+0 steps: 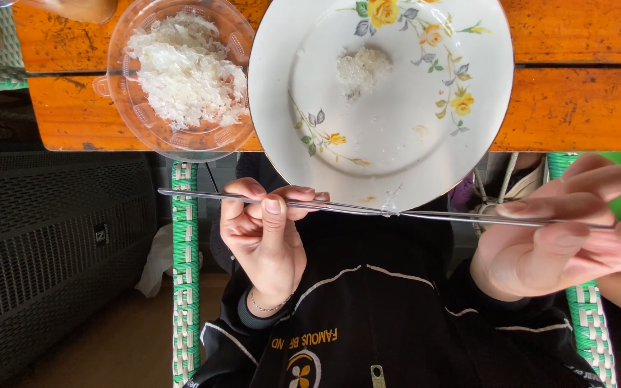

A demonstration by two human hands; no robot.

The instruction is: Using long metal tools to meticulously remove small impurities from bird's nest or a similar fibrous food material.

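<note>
I'm pinching a thin rod [386, 211] in both hands: left hand [264, 237] gripping at nine o'clock, right hand [566, 230] at three, plate [468, 144] at twelve.

Thin metal rod [386, 210], silver-grey and straight, held nearly level across the view with a slight downward slope toward one end. One end juts free beyond the fingers of one hand; the other end lies along the fingers of the second hand. Near mid-length a small translucent white fragment [391, 206] clings to the rod (exact material cannot be told), just at the lower rim of the floral plate [483, 108].
</note>
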